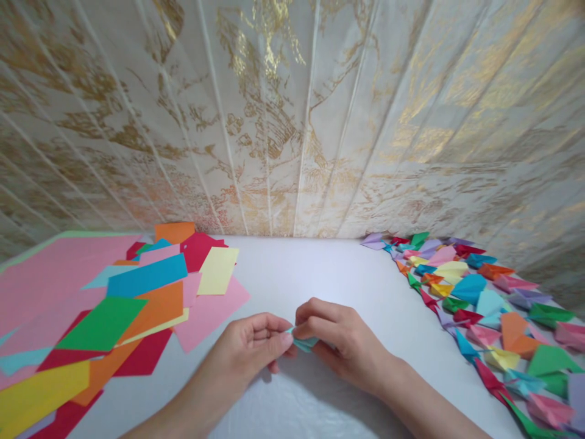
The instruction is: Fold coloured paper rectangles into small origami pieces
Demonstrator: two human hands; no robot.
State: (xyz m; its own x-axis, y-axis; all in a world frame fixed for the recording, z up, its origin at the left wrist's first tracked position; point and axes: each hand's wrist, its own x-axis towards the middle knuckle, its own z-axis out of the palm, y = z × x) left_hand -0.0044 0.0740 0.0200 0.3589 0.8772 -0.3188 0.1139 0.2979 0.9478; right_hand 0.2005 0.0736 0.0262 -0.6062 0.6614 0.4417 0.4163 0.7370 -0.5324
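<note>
Between my two hands, just above the white tabletop (292,274), is a small folded piece of light blue paper (305,342). My left hand (258,341) pinches its left end between thumb and fingers. On the other side, my right hand (336,338) is closed on the right part, its fingers bent over the top. Much of the paper is hidden by the fingers, so its full shape cannot be made out.
Loose coloured paper sheets, among them a blue strip (147,274) and a green piece (101,323), overlap on the left. Rows of folded paper pieces (470,289) in many colours cover the right side. A patterned white-and-gold curtain (274,122) hangs behind the table.
</note>
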